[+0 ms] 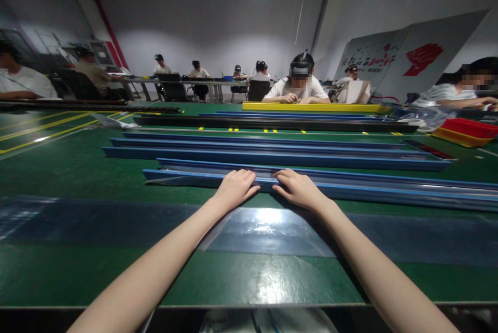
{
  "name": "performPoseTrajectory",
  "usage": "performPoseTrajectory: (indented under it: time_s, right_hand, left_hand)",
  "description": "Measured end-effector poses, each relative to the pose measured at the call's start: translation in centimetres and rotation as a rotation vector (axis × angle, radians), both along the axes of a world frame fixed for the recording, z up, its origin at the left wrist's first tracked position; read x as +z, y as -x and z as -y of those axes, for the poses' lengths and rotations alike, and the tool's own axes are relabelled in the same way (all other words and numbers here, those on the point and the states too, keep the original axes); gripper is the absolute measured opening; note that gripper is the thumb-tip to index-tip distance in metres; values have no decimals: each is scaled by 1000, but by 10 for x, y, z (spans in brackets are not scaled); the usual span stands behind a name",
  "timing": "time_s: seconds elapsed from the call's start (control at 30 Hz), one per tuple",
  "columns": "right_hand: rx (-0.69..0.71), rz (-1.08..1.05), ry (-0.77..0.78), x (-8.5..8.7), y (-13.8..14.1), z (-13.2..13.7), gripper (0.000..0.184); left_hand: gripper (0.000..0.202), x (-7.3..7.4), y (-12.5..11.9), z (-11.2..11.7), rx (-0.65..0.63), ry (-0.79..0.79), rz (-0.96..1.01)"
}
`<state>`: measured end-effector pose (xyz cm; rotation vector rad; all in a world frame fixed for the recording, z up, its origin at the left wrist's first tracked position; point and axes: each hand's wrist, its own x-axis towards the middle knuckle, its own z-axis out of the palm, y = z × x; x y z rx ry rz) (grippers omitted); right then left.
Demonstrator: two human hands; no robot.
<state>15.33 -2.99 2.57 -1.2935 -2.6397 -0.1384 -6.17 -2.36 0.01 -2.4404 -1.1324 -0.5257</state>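
Both my arms reach forward over a green work table [78, 177]. My left hand [236, 188] and my right hand [298, 188] rest side by side on the near edge of a long blue rail [389, 192] that runs left to right across the table. The fingers of both hands are curled over the rail's near lip and press on it. A clear glossy strip lies inside the rail. A transparent plastic sheet [268, 232] lies on the table just in front of my hands.
Further long blue rails [272, 152] lie parallel behind the first, then black rails [272, 124] and a yellow one [311, 107]. A red and yellow tray [465, 132] sits at the right. Several people sit at work opposite and at tables behind.
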Motion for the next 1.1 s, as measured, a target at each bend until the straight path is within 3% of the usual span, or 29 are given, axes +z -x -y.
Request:
performPoseTrajectory:
  time_s: [0.2, 1.1]
  right_hand:
    - [-76, 83, 1, 2, 2, 2, 29]
    - [-80, 106, -2, 3, 3, 2, 28]
  left_hand:
    - [26, 1, -1, 2, 17, -16, -27]
    - [26, 3, -1, 3, 39, -16, -45]
